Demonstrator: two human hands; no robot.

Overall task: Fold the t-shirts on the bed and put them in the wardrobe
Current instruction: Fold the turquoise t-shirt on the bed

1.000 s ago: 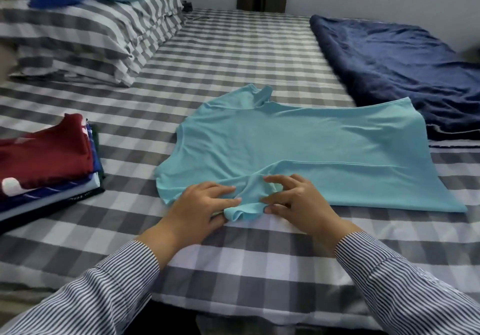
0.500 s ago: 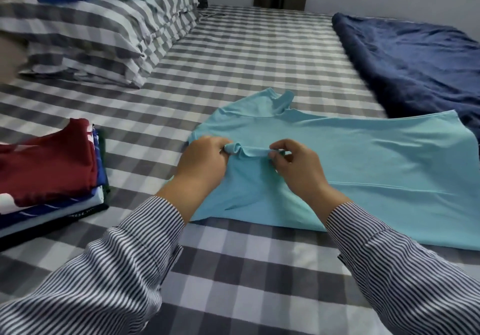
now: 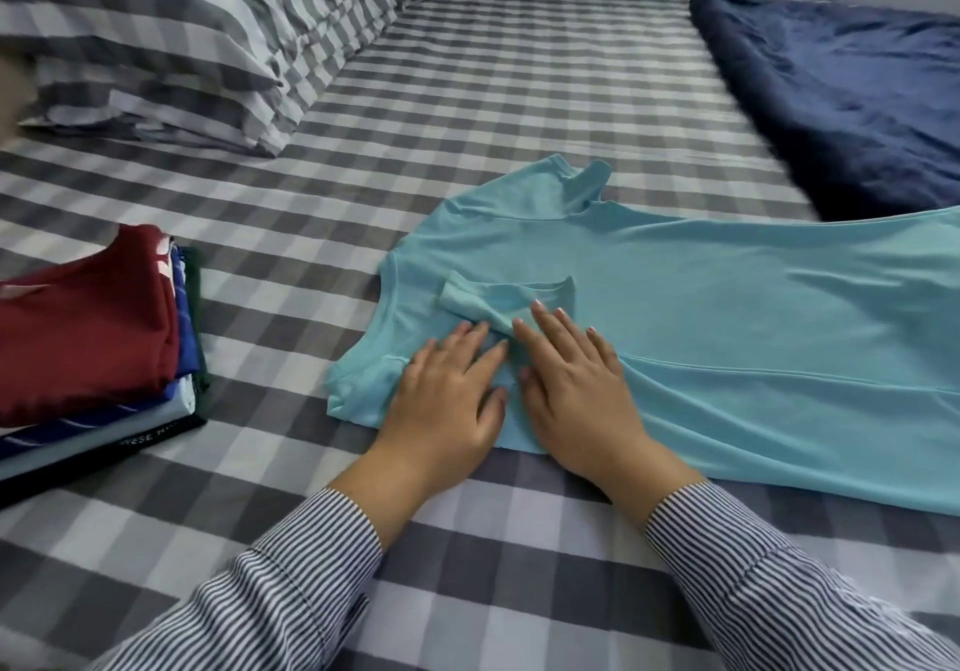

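A light blue t-shirt [image 3: 727,306] lies spread across the checked bed, its neck toward the left and its hem running off the right edge of view. Its near sleeve [image 3: 498,301] is folded inward onto the body. My left hand [image 3: 447,395] and my right hand [image 3: 576,384] lie side by side, fingers straight, pressing flat on the shirt just below the folded sleeve. A stack of folded t-shirts [image 3: 88,337], dark red on top, sits at the left.
The grey checked bed sheet [image 3: 467,98] covers the bed. Striped pillows [image 3: 182,46] are piled at the back left. A dark blue blanket [image 3: 841,98] lies along the back right, close to the shirt's far edge.
Both hands lifted the near sleeve, carried it over onto the shirt's body and let go. They now press flat on the fold instead of pinching fabric.
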